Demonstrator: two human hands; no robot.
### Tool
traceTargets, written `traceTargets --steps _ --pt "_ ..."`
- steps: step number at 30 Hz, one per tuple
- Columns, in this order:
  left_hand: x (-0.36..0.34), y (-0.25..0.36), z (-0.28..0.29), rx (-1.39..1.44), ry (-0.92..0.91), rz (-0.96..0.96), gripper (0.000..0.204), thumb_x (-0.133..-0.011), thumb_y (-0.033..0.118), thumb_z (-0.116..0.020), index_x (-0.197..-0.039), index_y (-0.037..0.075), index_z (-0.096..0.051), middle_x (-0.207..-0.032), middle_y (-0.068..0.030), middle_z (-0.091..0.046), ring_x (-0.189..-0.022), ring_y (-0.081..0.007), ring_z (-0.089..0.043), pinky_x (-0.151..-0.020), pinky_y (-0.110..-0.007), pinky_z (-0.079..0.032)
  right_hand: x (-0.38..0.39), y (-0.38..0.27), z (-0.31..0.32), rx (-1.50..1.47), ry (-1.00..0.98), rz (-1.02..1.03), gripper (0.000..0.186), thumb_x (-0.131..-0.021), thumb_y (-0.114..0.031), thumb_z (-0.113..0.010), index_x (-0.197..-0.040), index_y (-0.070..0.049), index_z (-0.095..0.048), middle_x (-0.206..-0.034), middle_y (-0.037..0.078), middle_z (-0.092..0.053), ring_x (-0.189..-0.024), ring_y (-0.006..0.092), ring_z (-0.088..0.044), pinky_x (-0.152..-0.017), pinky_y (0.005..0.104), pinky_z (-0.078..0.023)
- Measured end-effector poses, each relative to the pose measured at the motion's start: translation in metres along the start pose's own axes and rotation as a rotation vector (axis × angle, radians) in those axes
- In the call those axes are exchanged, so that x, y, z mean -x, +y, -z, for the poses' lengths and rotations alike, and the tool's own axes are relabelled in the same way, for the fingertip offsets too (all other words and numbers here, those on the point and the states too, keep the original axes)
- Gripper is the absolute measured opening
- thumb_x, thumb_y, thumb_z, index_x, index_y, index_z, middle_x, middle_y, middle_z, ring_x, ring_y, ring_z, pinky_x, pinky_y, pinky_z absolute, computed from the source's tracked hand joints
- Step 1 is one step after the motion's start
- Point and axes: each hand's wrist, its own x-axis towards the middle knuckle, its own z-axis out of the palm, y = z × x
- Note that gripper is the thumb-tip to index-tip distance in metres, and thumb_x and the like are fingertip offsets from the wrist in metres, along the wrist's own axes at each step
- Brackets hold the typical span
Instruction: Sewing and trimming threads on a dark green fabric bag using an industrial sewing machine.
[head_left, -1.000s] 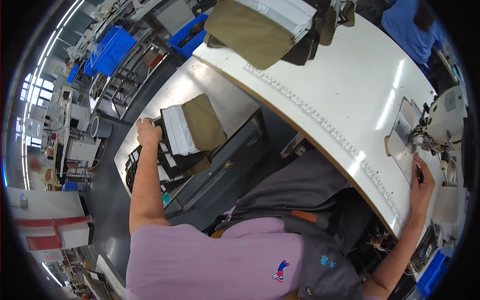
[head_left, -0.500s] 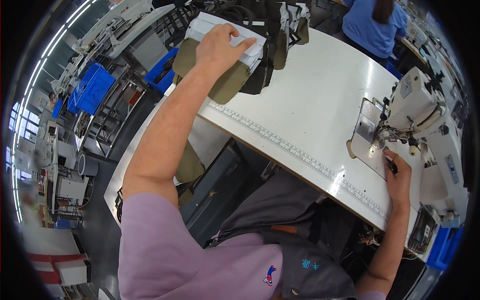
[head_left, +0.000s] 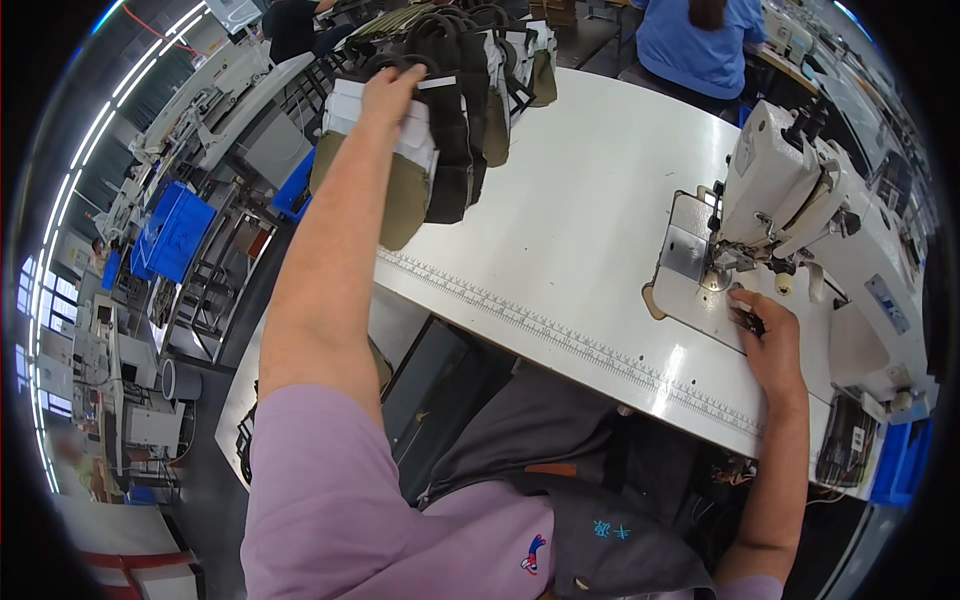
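My left hand point(head_left: 390, 98) rests at the top edge of a stack of sewn fabric pieces on the table's far left. Its fingers are apart and bent over the edge beside black straps point(head_left: 432, 36). The nearest piece has a white upper part point(head_left: 345, 100) and an olive lower part point(head_left: 408, 200); black pieces point(head_left: 452, 150) lie to its right. My right hand point(head_left: 772, 345) lies on the table just in front of the white sewing machine point(head_left: 775, 180), closed around a small black tool point(head_left: 746, 320) resembling thread snips. The tool is mostly hidden in my palm.
A printed ruler strip point(head_left: 560, 330) runs along the near edge of the white table point(head_left: 590, 200). A person in blue point(head_left: 690, 45) sits beyond it. Blue crates point(head_left: 178, 232) stand on a rack at left, and another blue bin point(head_left: 902, 462) sits at lower right.
My left hand has shifted from the white part of the nearest piece to the stack's top edge by the straps. My right hand stays near the machine, still holding the tool. The view has shifted.
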Motion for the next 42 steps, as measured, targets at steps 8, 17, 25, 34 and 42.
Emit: traceTargets --steps 8,17,25,34,42 --pt "0.019 -0.017 0.099 0.832 -0.19 0.229 0.029 -0.098 0.026 -0.068 -0.075 0.013 -0.056 -0.082 -0.0025 -0.064 -0.077 -0.0183 -0.064 -0.076 -0.035 -0.055 0.004 0.005 -0.002 -0.039 0.055 -0.05 0.046 -0.071 0.01 -0.066 -0.114 -0.006 -0.072 -0.098 0.016 -0.073 -0.088 0.034 -0.07 -0.083 0.0377 -0.054" --pt "0.017 -0.018 0.114 0.871 0.052 0.272 0.029 -0.102 0.028 -0.06 -0.077 0.013 -0.056 -0.09 -0.0049 -0.067 -0.086 -0.0209 -0.066 -0.08 -0.042 -0.059 0.004 -0.001 -0.003 0.009 0.084 0.01 0.046 -0.071 0.01 -0.066 -0.114 -0.005 -0.072 -0.1 0.017 -0.074 -0.09 0.0331 -0.071 -0.083 0.0368 -0.055" --pt "0.023 0.111 0.168 0.77 -0.463 -0.012 0.028 -0.103 0.027 -0.058 -0.084 0.009 -0.051 -0.135 -0.0174 -0.063 -0.116 -0.0276 -0.065 -0.096 -0.044 -0.057 0.008 0.002 -0.007 -0.053 0.097 -0.071 0.042 -0.073 0.01 -0.067 -0.112 -0.005 -0.072 -0.101 0.017 -0.074 -0.092 0.0325 -0.073 -0.084 0.0358 -0.055" --pt "0.154 0.218 0.08 0.296 -1.463 -0.482 0.023 -0.096 0.019 -0.065 -0.095 -0.003 -0.063 -0.096 -0.016 -0.072 -0.087 -0.021 -0.071 -0.073 -0.034 -0.057 0.0 -0.006 -0.002 0.107 0.061 -0.013 0.044 -0.074 0.009 -0.066 -0.115 -0.007 -0.072 -0.106 0.019 -0.073 -0.097 0.0355 -0.071 -0.088 0.0368 -0.054" --pt "0.164 0.152 -0.092 -0.097 -1.305 -0.256 0.023 -0.099 0.013 -0.061 -0.116 0.0 -0.068 -0.097 -0.0062 -0.072 -0.094 -0.0145 -0.066 -0.086 -0.03 -0.051 0.0 0.003 -0.005 0.116 0.086 0.038 0.038 -0.078 -0.004 -0.069 -0.114 -0.014 -0.073 -0.104 0.013 -0.074 -0.094 0.0353 -0.069 -0.085 0.0445 -0.054"
